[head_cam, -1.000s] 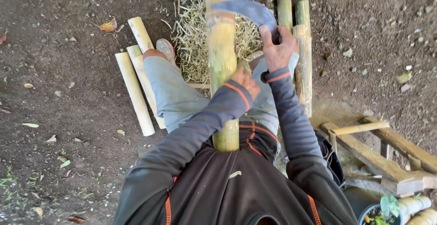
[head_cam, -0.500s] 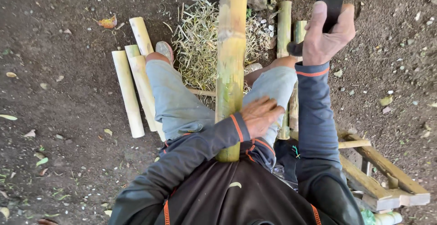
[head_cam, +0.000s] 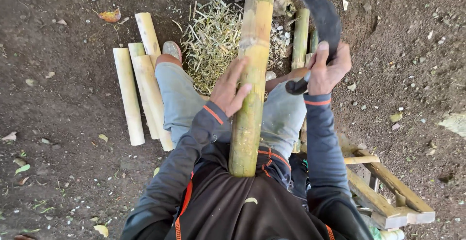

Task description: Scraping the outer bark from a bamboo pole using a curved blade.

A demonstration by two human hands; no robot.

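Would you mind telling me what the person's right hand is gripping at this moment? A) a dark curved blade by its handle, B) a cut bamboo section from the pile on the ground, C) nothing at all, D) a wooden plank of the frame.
A: the right hand is closed round the handle of a dark curved blade, raised beside the bamboo pole that the left hand steadies.

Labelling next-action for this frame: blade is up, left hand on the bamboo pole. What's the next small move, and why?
Probably a short downward stroke of the curved blade onto the bamboo pole, beyond the left hand. The right hand holds the blade raised and clear of the pole, the left hand steadies the pole, and a shavings pile lies beside it.
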